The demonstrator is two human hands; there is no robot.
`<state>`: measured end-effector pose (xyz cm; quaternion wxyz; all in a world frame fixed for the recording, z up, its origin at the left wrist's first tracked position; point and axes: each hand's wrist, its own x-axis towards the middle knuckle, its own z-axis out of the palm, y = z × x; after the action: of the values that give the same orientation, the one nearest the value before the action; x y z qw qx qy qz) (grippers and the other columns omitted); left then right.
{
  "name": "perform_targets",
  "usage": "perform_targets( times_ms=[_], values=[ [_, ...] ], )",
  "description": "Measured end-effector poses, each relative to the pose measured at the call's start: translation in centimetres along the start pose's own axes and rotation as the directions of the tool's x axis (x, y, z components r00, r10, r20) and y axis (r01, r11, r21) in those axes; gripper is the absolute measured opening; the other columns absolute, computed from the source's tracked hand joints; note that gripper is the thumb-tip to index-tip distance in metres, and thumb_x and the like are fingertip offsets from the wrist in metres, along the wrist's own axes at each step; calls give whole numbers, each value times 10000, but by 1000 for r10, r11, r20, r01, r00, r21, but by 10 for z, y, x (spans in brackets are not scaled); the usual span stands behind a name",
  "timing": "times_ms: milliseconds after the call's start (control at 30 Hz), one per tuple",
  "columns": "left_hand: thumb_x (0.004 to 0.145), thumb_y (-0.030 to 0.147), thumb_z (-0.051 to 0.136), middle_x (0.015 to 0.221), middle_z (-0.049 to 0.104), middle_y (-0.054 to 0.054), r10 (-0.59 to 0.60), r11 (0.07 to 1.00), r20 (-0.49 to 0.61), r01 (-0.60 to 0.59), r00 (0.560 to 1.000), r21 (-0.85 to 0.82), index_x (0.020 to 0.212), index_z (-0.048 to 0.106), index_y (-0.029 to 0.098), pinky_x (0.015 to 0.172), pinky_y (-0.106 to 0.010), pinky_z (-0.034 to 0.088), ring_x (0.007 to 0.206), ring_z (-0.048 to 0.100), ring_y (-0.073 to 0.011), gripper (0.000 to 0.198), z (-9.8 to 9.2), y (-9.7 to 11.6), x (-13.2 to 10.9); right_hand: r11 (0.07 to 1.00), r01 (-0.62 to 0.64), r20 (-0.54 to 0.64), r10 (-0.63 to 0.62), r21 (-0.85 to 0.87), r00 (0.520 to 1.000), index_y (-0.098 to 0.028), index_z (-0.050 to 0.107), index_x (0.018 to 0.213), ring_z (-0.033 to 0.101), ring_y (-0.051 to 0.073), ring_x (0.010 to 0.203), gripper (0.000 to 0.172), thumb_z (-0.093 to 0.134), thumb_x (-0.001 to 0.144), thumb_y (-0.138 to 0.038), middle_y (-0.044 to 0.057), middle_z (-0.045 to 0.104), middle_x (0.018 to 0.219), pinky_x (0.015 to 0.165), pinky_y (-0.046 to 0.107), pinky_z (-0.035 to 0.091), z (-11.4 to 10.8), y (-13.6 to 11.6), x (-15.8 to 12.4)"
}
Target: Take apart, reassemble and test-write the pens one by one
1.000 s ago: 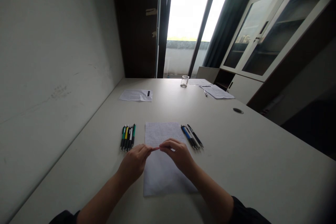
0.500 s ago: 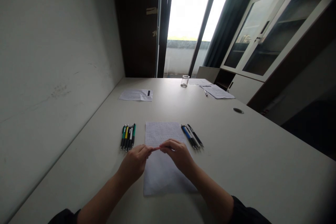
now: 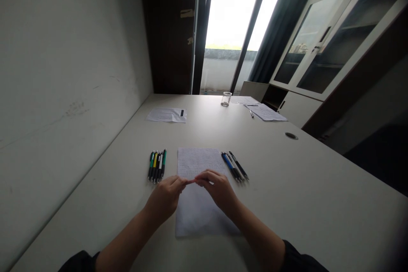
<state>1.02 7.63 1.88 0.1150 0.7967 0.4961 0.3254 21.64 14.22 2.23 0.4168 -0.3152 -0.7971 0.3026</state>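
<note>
Between my two hands is a thin red pen, of which only a short stretch of the barrel shows. The fingers of my left hand are closed on one end. My right hand pinches the other end, with its fingers bent over it. Both hands hover above a sheet of lined, written paper lying on the table. Left of the paper, several pens with green, yellow, black and white barrels lie side by side. To its right, a second group of pens in blue, white and black lies slanted.
The white table runs along a wall on the left. Farther off lie a paper sheet, a clear glass, a stack of papers and a pen. A round cable hole is at the right.
My hands keep the same grip on the red pen and have hardly moved. The whole view has shifted slightly, so things appear a little farther right.
</note>
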Motion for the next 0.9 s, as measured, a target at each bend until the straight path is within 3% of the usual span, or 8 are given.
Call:
perform_targets(
  times_ms=[300, 533, 900],
  values=[
    [962, 64, 438, 937, 647, -53, 22, 999, 11, -23, 1000, 46, 1154, 603, 215, 724, -275, 481, 819, 595, -174, 295, 0, 0, 1, 996, 22, 47, -17, -91, 999, -208, 679, 848, 626, 157, 710, 104, 622, 929, -241, 22, 684, 792, 664, 266, 484, 2, 4, -2],
    [936, 37, 452, 866, 628, -42, 6, 1000, 6, -6, 1000, 0, 1120, 618, 197, 706, -264, 476, 765, 577, -164, 295, 1, 0, 0, 979, 122, 65, -112, -166, 992, -197, 631, 866, 595, 172, 733, 133, 565, 969, -250, 40, 644, 816, 675, 282, 480, 2, 7, -4],
    [926, 15, 428, 870, 647, -26, -47, 992, 14, 48, 999, -117, 1135, 625, 207, 712, -244, 473, 749, 578, -144, 346, 2, -2, 0, 974, 204, 67, -198, -96, 978, -210, 665, 981, 636, 173, 799, 92, 586, 964, -256, 49, 685, 883, 736, 294, 514, -3, 9, -2]
  ],
)
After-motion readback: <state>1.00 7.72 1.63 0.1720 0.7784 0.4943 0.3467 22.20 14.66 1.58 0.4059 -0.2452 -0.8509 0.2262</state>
